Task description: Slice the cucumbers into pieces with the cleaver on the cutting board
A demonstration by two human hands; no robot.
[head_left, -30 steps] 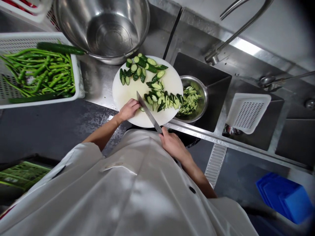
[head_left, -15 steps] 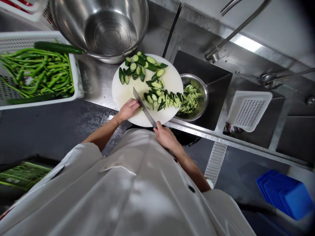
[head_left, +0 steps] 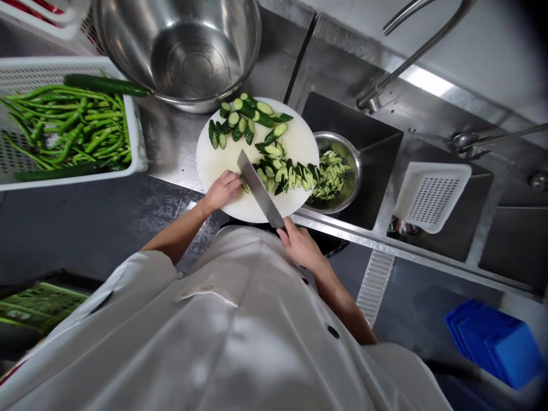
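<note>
One knife blade [head_left: 261, 191] between hands [head_left: 223, 190] [head_left: 302, 246]

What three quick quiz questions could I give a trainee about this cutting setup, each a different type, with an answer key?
1. Open question: Which hand holds the knife?
2. True or false: The long green peppers are in the large steel bowl.
3. Fill the gap: The small steel bowl just right of the cutting board holds strips of cut ____.

Key:
1. The right hand.
2. False; they are in the white basket at the left.
3. Cucumber.
</note>
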